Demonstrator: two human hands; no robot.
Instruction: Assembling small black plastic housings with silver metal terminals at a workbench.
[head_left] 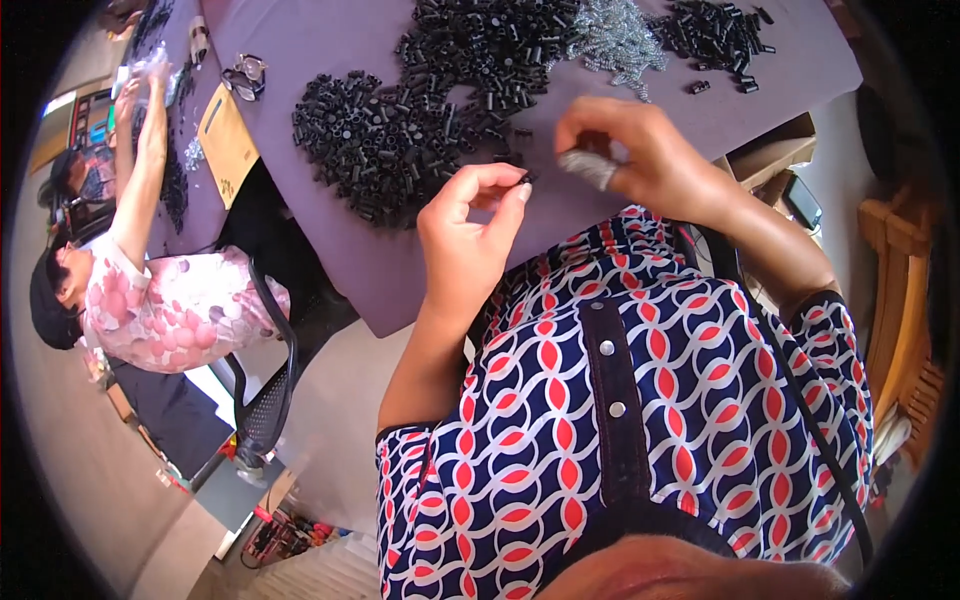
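Note:
My left hand [465,235] pinches a small dark piece [527,179] between thumb and index fingertip, above the near edge of the cloth-covered table. To its right, my right hand [645,155] is curled with the fingers drawn together; a whitish wrapping [588,168] shows around one finger. Whatever lies between those fingers is hidden. Just beyond my left hand spreads a large heap of short black tubes [370,150], joining another black heap [485,50] farther back. Behind my right hand lies a pile of small silvery coiled pieces [615,45], like springs.
More black parts [710,35] lie at the far right of the purple-grey table [800,65]. Glasses [245,75] and a tan envelope [228,140] are at the left. Another person [160,300] reaches over a table there. A cardboard box [770,150] stands beside the right edge.

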